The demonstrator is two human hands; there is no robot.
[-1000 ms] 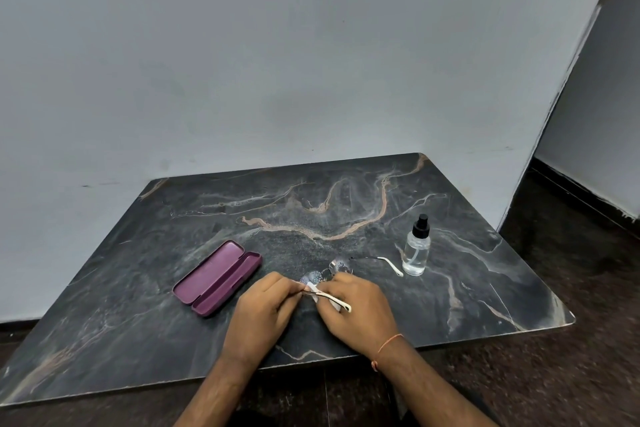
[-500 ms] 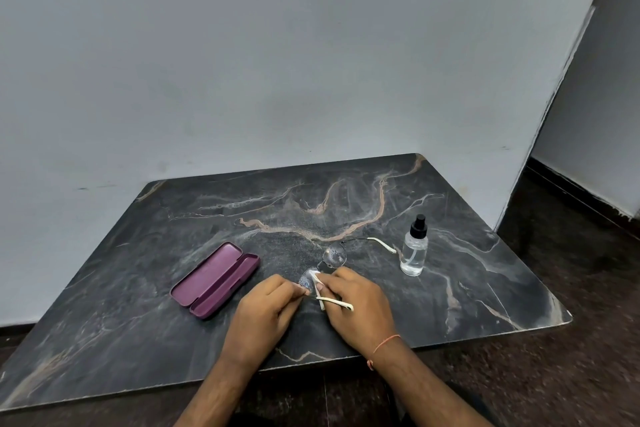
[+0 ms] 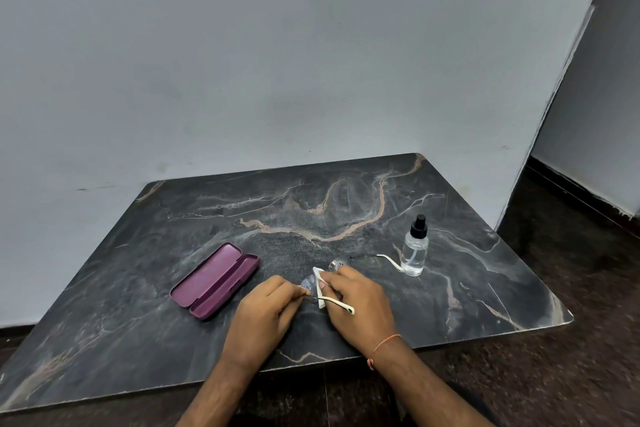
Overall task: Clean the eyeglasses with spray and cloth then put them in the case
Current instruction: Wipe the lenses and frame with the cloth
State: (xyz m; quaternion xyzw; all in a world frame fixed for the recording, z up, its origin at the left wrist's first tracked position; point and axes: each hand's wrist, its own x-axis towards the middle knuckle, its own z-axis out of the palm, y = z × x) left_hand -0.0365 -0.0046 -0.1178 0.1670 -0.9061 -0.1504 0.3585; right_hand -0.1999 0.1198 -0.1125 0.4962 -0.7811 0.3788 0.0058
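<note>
The cloth [image 3: 318,282], a small white piece, was pinched between thumb and fingers of the right hand [image 3: 360,302] and pressed against one lens of the eyeglasses [image 3: 311,282]. The left hand [image 3: 266,308] was closed in a pinching grip on the frame at that lens's outer edge, so that the glasses were steadied just above the bench [image 3: 311,211]. The wiping step was judged to be in hand, with the spraying apparently behind it.

For the next move, the cloth would need to be carried across to the second lens, which lay exposed just beyond the right hand's fingertips; a light rubbing pressure would be called for, since the frame looked thin. The temples would then have to be folded.

The eyeglasses appeared rimless or thin-wired, with clear lenses and pale cream temple tips; one temple lay over the right hand, the other reached toward the spray bottle [image 3: 414,250], ending just beside its base. The case [image 3: 214,279], purple and lying open, was seen near the left hand, nothing visible in it.
</note>
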